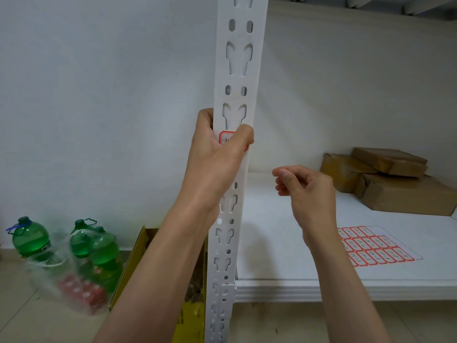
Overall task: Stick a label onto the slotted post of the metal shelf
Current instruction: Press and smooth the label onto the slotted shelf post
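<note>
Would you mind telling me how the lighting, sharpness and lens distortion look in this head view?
Head view: soft, even light with faint shadows; wide-angle bend bows the slotted post; the label under the left hand's thumb is unreadable; right hand slightly soft.

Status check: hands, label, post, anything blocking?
Left hand grips the slotted post, thumb pressing the red-bordered label onto it. Right hand off the post, fingers loosely curled, holding nothing. Nothing in the way.
</note>
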The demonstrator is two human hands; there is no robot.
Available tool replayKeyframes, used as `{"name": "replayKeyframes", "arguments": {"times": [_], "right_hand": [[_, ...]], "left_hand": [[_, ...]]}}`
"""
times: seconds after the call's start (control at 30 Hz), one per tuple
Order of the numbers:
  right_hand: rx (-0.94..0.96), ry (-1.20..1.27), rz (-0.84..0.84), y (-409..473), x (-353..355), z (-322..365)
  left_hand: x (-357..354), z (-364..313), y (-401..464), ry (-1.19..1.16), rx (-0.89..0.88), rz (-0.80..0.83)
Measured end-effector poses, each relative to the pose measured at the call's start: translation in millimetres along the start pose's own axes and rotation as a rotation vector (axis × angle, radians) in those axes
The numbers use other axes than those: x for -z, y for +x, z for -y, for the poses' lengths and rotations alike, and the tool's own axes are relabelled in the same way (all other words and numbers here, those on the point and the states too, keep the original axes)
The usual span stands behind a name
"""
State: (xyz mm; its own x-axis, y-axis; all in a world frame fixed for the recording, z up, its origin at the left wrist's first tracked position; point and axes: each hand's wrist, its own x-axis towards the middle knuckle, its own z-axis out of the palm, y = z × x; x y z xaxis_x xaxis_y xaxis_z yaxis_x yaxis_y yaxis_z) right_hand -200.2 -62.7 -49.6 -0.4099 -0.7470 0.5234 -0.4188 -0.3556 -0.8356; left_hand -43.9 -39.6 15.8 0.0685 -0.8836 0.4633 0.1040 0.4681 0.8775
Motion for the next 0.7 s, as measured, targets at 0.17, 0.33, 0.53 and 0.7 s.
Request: {"name": "replayKeyframes", "arguments": {"times": [0.17, 0.33, 0.53, 0.7], "right_hand": [[-0.069, -0.052, 0.014, 1.0, 0.9, -8.0], [-0.127, -0.121, 0.074, 1.2, 4.0, -13.4], [-0.130, -0.233, 0.068, 0.3, 5.0, -26.7], [-0.154, -0.244, 0.056, -0.8, 5.5, -27.6]], "left_hand": [[-0.6, -0.4, 0.4, -0.018, -0.002, 0.004], [-1.6, 1.1, 0.8, -0.002, -0.018, -0.012], [-0.3, 3.2, 0.1, 0.015, -0.018, -0.011], [-0.3, 1.1, 0.0, 0.016, -0.009, -0.015]]}}
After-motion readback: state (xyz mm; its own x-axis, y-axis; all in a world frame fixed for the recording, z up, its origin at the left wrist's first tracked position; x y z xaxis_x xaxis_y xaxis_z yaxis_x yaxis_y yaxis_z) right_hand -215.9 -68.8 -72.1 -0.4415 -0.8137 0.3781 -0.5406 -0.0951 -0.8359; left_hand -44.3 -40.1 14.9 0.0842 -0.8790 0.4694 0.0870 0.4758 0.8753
